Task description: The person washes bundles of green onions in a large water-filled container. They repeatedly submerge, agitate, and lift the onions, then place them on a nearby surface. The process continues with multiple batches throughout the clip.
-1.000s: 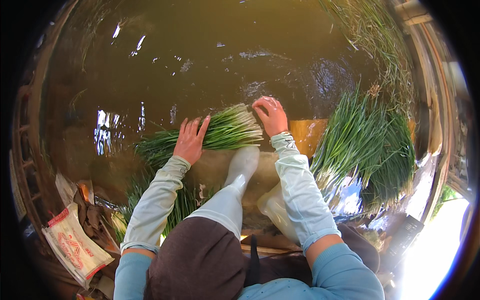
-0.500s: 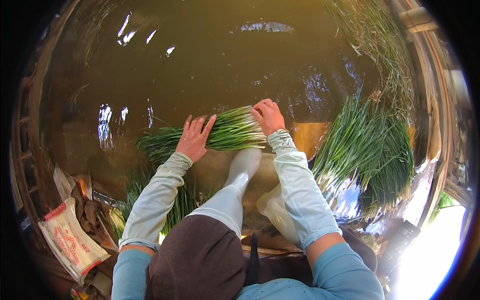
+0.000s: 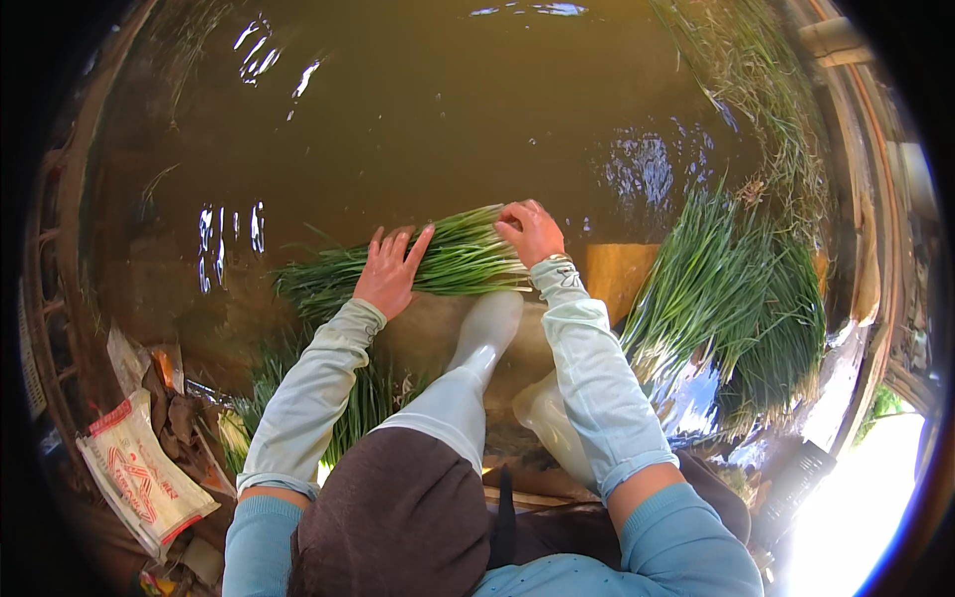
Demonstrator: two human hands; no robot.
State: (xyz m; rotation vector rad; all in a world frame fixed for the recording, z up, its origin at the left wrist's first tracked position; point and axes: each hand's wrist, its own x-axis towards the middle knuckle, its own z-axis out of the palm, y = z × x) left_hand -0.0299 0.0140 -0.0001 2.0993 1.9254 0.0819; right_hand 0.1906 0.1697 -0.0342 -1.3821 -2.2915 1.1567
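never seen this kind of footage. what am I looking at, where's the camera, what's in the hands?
There is no machine here: a person works with two bare hands. The single picture comes from a wide fisheye camera worn on the person's head, looking down, so straight edges bend near the rim and the forearms enter from below.

The left hand lies flat, fingers spread, on a bundle of long green stalks lying at the edge of muddy brown water. The right hand is curled over the pale end of the same bundle; whether it truly grips is hard to tell. Both arms wear light sleeves. A pale rubber boot shows below the bundle.

To the right lies a bigger heap of the same greens. At lower left sits a printed sack.
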